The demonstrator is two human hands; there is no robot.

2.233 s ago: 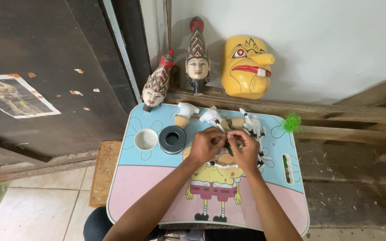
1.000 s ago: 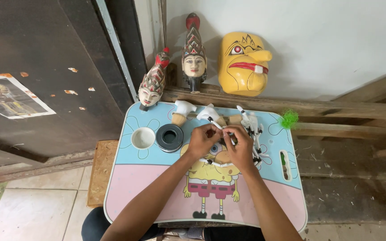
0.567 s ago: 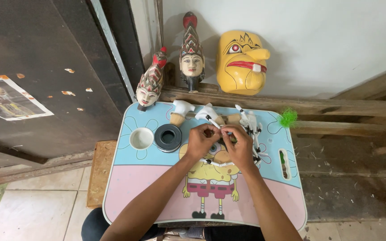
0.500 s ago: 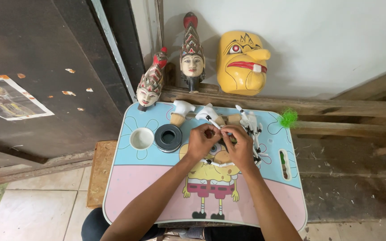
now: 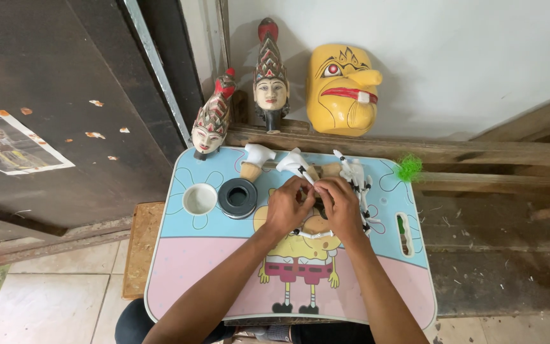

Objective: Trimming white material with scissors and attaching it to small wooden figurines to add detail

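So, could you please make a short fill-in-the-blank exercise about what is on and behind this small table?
1. The large mask leaning on the wall is ____ in colour.
2. The white cup stands directly to the ____ of the black ring.
3. Both hands, left hand and right hand, meet over the ____ of the table.
4. The fluffy tuft near the table's far right corner is ____.

Missing words: yellow; left; middle; green

Soft, even daylight, moderately bright. White wall [image 5: 479, 57] at 1 o'clock brightest; dark door [image 5: 52, 76] at 10 o'clock dim. Faint shadows beside yellow mask [image 5: 340, 89]. No glare. Sharp focus; slight wide-angle bending at edges.
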